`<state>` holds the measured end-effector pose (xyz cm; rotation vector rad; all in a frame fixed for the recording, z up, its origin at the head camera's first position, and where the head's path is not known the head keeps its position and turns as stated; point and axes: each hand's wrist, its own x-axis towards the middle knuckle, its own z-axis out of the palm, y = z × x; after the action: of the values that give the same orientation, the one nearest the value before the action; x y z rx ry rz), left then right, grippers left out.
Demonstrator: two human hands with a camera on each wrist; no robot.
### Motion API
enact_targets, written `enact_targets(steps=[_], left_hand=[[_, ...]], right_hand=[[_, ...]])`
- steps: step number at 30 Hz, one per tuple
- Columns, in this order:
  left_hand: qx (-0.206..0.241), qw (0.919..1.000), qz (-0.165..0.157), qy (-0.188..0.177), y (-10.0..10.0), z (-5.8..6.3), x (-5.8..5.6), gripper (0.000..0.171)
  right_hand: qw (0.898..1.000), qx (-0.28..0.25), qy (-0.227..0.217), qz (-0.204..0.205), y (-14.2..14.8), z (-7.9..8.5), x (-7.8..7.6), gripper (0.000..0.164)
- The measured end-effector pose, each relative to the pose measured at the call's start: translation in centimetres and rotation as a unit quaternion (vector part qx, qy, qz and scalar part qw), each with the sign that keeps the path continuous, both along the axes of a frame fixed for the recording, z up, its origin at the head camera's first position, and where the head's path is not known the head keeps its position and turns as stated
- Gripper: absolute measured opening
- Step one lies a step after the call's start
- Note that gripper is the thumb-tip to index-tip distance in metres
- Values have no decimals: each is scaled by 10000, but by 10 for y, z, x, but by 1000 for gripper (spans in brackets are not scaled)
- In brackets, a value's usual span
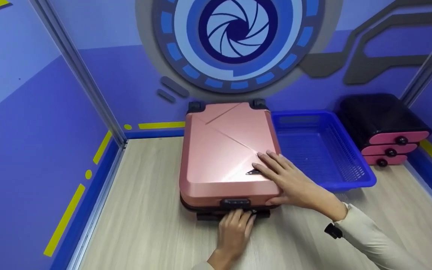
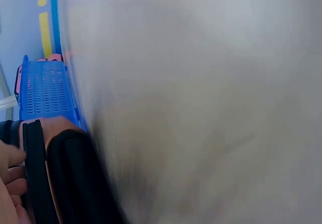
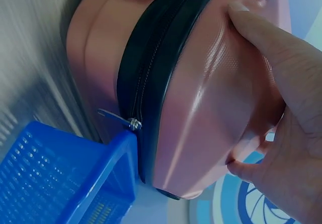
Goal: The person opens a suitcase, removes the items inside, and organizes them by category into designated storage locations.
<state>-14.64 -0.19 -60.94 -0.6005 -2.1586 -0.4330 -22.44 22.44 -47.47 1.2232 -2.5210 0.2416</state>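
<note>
A pink hard-shell suitcase [image 1: 223, 150] lies flat, wheels toward the back wall. My right hand [image 1: 294, 182] rests on its front right corner, fingers spread over the top and thumb against the front side. At the suitcase's front, my left hand [image 1: 234, 230] has its fingers bent against the edge just below the black combination lock [image 1: 235, 203]. Whether they pinch anything is hidden. Black zipper tape [image 3: 151, 78] runs around the side, and a metal zipper pull [image 3: 115, 116] sticks out near the basket in the right wrist view.
A blue plastic basket [image 1: 313, 185] stands against the suitcase's right side. Farther right is a black and pink drawer box [image 1: 388, 116] with round knobs. Blue and purple wall panels [image 1: 118, 78] enclose the wood-patterned tabletop [image 1: 141, 210] at the back and sides.
</note>
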Motion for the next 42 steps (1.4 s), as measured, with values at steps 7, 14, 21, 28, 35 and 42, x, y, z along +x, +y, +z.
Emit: enact_targets(steps=[7, 14, 21, 28, 35, 42], left_hand=[[-20, 9995, -94, 299, 8, 4, -6, 13], [442, 9983, -372, 113, 13, 6, -1, 14], [1195, 9849, -92, -1253, 24, 17, 7, 10], [2264, 9635, -310, -1396, 32, 8, -1, 7], [1233, 9892, -757, 221, 19, -7, -6, 19], [738, 9881, -1024, 884, 5, -2, -10, 17]], right_hand=[[9999, 29, 73, -78, 5, 1, 2, 118], [9998, -77, 178, -45, 7, -4, 2, 117], [9999, -158, 4, -47, 7, 0, -2, 117], [9994, -320, -146, -45, 8, 2, -6, 117], [9988, -458, -156, -7, 6, -4, -2, 115], [9985, -520, -164, 88, 0, -6, 1, 114]])
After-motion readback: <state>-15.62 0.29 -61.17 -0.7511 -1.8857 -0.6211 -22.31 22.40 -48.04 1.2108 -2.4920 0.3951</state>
